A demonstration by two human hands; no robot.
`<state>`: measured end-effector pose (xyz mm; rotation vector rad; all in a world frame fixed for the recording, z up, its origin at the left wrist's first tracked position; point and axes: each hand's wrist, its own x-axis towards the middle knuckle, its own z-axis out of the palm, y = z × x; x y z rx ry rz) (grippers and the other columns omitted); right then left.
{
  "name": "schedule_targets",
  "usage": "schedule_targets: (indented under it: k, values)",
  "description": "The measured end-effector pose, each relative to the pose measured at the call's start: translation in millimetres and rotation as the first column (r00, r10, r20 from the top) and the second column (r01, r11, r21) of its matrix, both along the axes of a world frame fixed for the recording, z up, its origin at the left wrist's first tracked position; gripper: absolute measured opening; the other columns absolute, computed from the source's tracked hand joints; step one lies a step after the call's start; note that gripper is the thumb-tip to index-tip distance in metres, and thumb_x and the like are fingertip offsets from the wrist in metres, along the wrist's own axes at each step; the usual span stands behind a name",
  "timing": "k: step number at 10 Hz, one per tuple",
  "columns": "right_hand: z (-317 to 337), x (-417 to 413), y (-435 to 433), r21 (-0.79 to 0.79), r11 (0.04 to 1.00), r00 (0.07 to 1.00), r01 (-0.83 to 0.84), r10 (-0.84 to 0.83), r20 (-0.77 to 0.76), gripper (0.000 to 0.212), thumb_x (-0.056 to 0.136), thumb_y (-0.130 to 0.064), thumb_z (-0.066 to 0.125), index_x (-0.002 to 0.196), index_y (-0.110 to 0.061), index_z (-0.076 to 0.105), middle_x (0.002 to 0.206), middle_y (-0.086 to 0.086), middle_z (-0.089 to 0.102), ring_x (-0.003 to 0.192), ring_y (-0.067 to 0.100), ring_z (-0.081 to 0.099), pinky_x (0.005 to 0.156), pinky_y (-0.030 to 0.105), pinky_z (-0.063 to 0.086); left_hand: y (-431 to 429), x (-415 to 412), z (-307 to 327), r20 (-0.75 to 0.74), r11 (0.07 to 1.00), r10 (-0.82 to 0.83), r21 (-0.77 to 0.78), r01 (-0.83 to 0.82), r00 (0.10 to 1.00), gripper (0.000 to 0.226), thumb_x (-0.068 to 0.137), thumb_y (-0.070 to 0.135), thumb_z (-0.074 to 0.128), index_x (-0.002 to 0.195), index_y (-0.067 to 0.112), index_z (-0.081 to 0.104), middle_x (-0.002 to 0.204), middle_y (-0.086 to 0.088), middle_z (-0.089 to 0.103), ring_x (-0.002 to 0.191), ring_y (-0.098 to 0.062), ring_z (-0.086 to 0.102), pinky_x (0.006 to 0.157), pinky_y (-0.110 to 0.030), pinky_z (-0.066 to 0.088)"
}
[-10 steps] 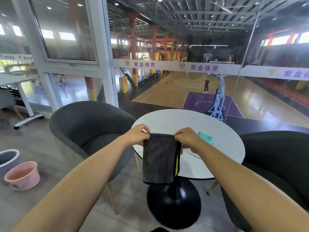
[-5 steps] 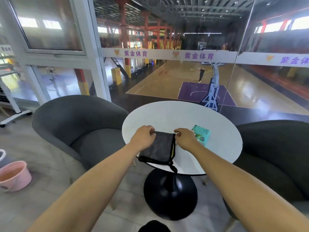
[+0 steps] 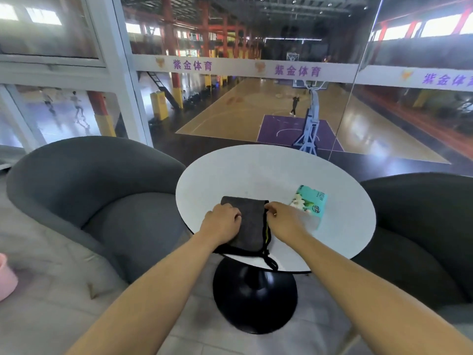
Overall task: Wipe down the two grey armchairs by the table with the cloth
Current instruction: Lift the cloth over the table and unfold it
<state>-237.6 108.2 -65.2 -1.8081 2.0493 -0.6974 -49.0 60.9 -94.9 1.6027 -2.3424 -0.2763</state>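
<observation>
Cloth flat on round table, left hand pressing it palm-down, right hand pinching its edge

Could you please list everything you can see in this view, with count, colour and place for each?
armchairs: two, grey; left armchair left of the table, right armchair right of it
table: one, round white top on a black pedestal base, centre
cloth: one, dark grey with black edging, lying flat on the table's near edge, a black loop hanging over the rim
tissue pack: one, teal, on the table right of the cloth
bucket: one, pink, on the floor at the far left, mostly cut off
window wall: white frames, behind the table, overlooking a basketball court
left hand: resting on the cloth's left part
right hand: pinching the cloth's right edge
</observation>
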Motion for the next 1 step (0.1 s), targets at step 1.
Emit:
schedule_targets:
  k: [1]
  values:
    - [-1.5,14.1,-40.6,-0.061,0.998,1.000,-0.009,0.010,0.019,0.037,0.096,-0.019,0.039,0.125,-0.024,0.062,0.119,0.005,0.068,0.100,0.022,0.064,0.085,0.029,0.051,-38.2,-1.1,-4.4,0.025,0.998,-0.046,-0.050,0.048,0.999,0.032,0.102,0.031,0.040,0.108,0.018,0.068,0.112,-0.006,0.062,0.103,-0.029,0.056,0.087,-0.043,0.049]
